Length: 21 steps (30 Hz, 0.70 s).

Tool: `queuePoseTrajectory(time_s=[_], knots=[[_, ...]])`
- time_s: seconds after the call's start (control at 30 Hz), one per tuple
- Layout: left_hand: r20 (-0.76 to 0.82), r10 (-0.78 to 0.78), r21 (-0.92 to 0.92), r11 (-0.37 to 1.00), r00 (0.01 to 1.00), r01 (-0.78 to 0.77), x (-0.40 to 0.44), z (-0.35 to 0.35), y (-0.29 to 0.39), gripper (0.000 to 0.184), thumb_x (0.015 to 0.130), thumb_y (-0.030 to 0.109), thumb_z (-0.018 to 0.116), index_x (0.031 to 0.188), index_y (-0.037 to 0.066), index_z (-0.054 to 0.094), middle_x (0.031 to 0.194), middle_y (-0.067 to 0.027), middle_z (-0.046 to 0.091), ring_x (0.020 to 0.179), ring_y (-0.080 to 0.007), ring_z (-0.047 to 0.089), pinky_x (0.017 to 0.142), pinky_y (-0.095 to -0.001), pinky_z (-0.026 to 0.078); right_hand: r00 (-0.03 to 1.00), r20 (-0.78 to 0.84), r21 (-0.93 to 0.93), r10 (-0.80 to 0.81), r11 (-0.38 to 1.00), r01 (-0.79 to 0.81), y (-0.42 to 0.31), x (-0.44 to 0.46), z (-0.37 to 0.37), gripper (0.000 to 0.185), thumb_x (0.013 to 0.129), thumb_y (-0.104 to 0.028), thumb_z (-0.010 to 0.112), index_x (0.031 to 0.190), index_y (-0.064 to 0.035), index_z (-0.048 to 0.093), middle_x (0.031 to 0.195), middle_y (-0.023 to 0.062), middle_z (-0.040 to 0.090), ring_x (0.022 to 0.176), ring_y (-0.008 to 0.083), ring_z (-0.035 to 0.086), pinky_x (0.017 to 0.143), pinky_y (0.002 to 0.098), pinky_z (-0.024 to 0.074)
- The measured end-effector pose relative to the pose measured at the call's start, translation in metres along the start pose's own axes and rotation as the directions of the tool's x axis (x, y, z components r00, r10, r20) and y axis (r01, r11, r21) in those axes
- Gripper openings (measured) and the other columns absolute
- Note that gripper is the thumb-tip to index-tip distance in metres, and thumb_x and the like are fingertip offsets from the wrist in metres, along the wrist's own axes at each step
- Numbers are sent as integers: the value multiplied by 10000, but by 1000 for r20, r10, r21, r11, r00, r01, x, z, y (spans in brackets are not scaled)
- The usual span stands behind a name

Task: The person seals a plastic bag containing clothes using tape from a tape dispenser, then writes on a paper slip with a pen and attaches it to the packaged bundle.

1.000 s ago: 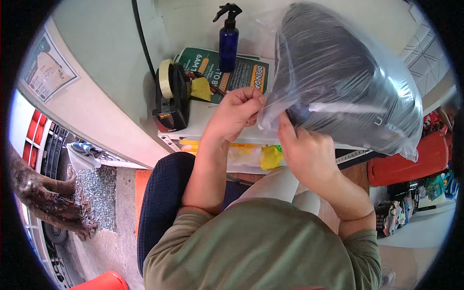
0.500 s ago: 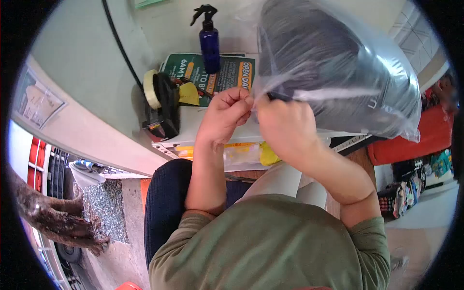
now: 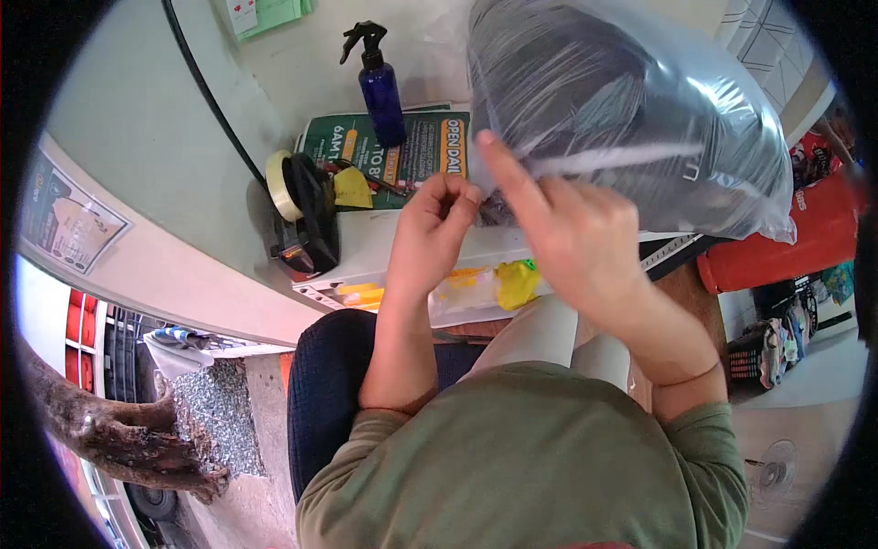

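Note:
A clear plastic bag (image 3: 732,137) packed with dark, folded-looking contents sits on the shelf in front of me. My left hand (image 3: 441,215) is closed in a pinch at the bag's lower left edge, thumb against index finger. Over the bag's front lies my right hand (image 3: 576,224), its index finger stretched up along the plastic near the left edge. The other fingers of that hand curl underneath and are partly hidden; nothing shows in them.
Left of the bag stand a blue spray bottle (image 3: 382,101) and a black tape dispenser (image 3: 311,215) with a tape roll. Green printed sheets (image 3: 338,133) lie beneath the bottle. A red gas cylinder (image 3: 768,252) is at the right, and a yellow item (image 3: 518,284) rests below the shelf top.
My right hand has gone from a closed grip beside the left hand to an extended index finger on the bag. The left hand keeps its pinch. The view has shifted slightly.

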<state>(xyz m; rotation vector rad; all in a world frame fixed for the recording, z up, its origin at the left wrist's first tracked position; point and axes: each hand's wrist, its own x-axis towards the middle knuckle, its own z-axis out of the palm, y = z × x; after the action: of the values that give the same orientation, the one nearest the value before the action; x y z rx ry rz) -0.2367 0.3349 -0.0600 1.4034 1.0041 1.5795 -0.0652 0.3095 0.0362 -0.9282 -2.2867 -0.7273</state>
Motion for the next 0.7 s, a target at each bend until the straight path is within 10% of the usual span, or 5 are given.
queuePoseTrajectory(time_s=[0.17, 0.33, 0.53, 0.63, 0.7], knots=[[31, 570, 635, 623, 821, -456, 7, 18, 19, 395, 829, 28, 684, 1203, -46, 580, 939, -166, 637, 882, -332, 616, 787, -412, 495, 997, 56, 50, -53, 998, 50, 19, 13, 4, 395, 746, -161, 625, 1121, -38, 641, 666, 35, 592, 568, 199, 632, 492, 322, 495], [-161, 580, 651, 670, 798, -356, 20, 28, -2, 197, 729, -53, 664, 913, -18, 601, 828, -161, 578, 812, -359, 562, 717, -440, 463, 919, -198, -11, -342, 938, 347, 14, 39, -11, 427, 694, -146, 643, 1109, -52, 672, 848, 37, 616, 887, 196, 632, 748, 370, 501], [-270, 644, 704, 639, 716, -309, 38, 38, -16, 235, 680, -55, 689, 729, 25, 474, 734, -142, 505, 710, -327, 517, 624, -417, 428, 914, 104, -117, -392, 908, 403, 30, 61, 24, 131, 677, -189, 624, 728, -88, 690, 848, 1, 614, 893, 184, 572, 803, 325, 424], [-335, 440, 525, 821, 833, -223, 30, 34, -5, 245, 693, -40, 717, 736, 15, 482, 756, -131, 531, 722, -280, 542, 633, -356, 440, 901, 69, -29, -428, 902, 431, 30, 63, 21, 85, 668, -187, 629, 669, -115, 673, 823, -1, 596, 885, 179, 569, 773, 322, 421], [-408, 300, 27, 948, 862, -317, 29, 36, -10, 235, 724, -48, 716, 733, 8, 488, 763, -122, 547, 730, -246, 558, 654, -317, 448, 906, 8, -7, -423, 906, 424, 35, 62, 28, 73, 662, -190, 634, 662, -127, 670, 813, -3, 588, 876, 174, 566, 768, 316, 419]])
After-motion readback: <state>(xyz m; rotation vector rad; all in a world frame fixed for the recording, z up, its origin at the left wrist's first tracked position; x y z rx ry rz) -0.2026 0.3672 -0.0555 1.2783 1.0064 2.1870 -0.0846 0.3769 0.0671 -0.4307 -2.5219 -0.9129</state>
